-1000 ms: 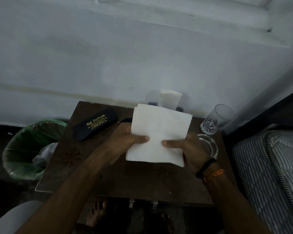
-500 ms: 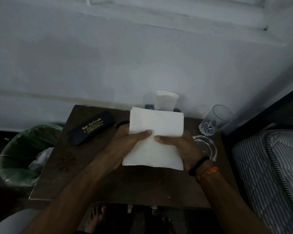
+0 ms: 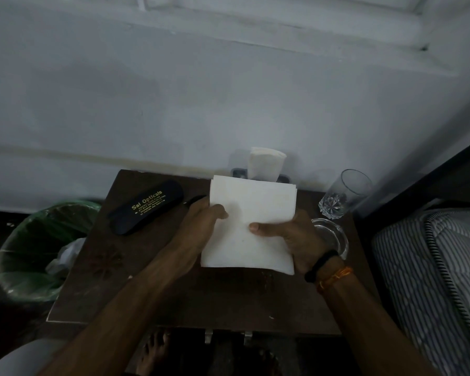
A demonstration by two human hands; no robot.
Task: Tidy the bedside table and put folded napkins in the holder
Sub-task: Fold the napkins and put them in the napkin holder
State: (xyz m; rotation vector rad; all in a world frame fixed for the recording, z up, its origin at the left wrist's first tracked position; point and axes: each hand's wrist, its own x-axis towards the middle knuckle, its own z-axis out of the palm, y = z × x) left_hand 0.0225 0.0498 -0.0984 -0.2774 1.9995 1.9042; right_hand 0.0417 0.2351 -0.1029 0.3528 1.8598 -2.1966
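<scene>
Napkin [image 3: 251,223], white, folded into a layered rectangle, hangs above the dark desk [image 3: 174,291] just before the holder [image 3: 239,173] that carries another napkin, gripped at its left edge by the left hand [image 3: 201,226] and at its right edge by the right hand [image 3: 291,234], thumbs on top, fingers curled behind.

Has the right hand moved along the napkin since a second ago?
Yes. The right hand has slid left across the napkin, away from the glass ashtray, closing toward the left hand.
</scene>
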